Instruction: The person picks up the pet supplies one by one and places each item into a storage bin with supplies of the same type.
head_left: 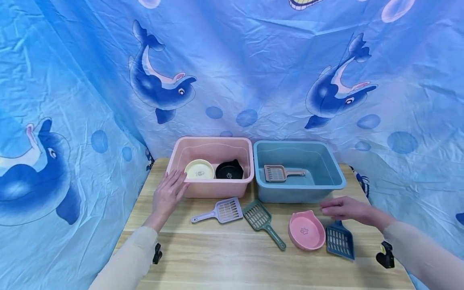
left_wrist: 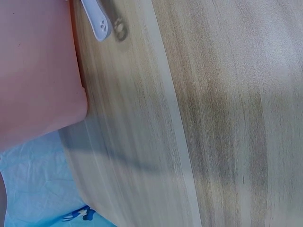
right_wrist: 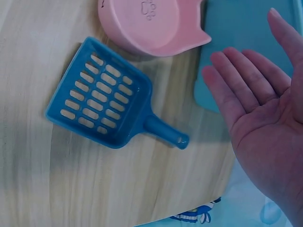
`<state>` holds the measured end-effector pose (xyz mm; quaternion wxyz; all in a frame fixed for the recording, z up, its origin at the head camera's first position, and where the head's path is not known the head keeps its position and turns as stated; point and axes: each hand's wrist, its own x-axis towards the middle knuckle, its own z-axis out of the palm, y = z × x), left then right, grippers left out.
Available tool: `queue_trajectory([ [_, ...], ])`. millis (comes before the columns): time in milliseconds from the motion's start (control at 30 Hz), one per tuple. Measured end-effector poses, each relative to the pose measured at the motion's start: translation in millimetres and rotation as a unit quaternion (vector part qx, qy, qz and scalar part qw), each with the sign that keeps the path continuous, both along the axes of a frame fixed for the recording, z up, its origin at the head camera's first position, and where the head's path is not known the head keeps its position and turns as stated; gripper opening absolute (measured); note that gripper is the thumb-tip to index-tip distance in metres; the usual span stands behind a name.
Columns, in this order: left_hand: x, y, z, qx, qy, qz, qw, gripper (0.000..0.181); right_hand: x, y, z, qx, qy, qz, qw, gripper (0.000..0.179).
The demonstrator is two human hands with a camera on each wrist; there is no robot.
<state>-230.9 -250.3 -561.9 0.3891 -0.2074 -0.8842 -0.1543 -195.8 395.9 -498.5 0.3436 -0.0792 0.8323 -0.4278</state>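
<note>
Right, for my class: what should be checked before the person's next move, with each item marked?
1. Right hand free: ok, open and holding nothing.
2. Left hand pressing on pink bin: cannot tell; it is at the rim.
3. Cream dish and black dish inside pink bin: ok.
4. Pinkish scoop inside blue bin: ok.
5. Pink dish in a bin: not ok, on the table.
6. Lavender scoop, green scoop, blue scoop in a bin: not ok, on the table.

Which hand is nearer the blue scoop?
Right. The right hand is just off the handle of the blue scoop; the left hand is far left, at the rim of the pink bin.
</note>
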Motion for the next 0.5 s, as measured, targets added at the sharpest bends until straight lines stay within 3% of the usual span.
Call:
queue_trajectory([
  [300,-0.5,1.6,2.1,0.0,-0.011,0.003,0.9999,0.051,-12.3,5,-14.6,0.022,-0.043,0.013,0.9988,0.068],
  [500,-1.0,2.0,4.9,-0.001,-0.011,0.004,0.9999,0.049,-20.8,2,-22.4,0.037,-0.05,0.02,0.9978,0.068],
])
